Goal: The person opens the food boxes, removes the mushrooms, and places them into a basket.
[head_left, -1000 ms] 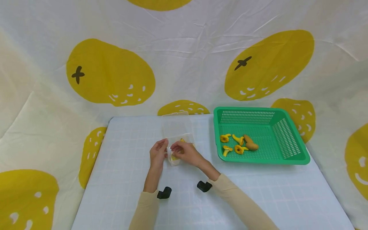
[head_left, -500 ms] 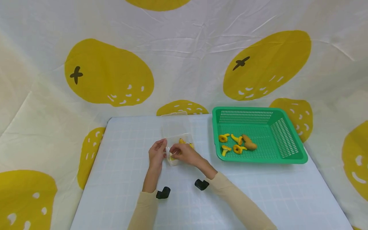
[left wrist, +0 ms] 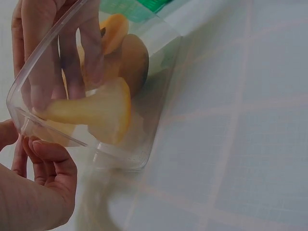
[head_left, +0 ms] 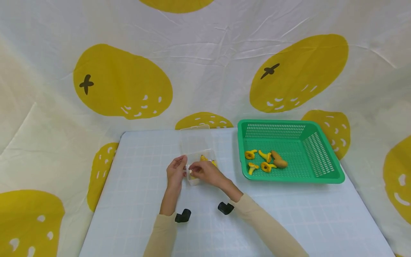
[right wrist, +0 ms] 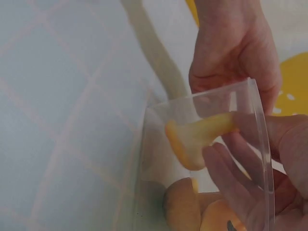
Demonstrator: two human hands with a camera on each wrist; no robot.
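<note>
A small clear plastic box sits on the pale blue table, its lid folded back behind it. My left hand grips the box's near left corner. My right hand reaches inside the box and pinches a yellow toy mushroom, which shows through the clear wall. Other yellow and brown toy pieces lie deeper in the box.
A green mesh basket stands to the right on the table, with several yellow toy mushrooms and a brown piece inside. Wrist cameras sit black on both sleeves. A cloth with yellow fruit prints hangs behind and around the table.
My right hand has shifted slightly left and deeper into the clear box with the yellow mushroom. My left hand has stayed at the box's corner.
</note>
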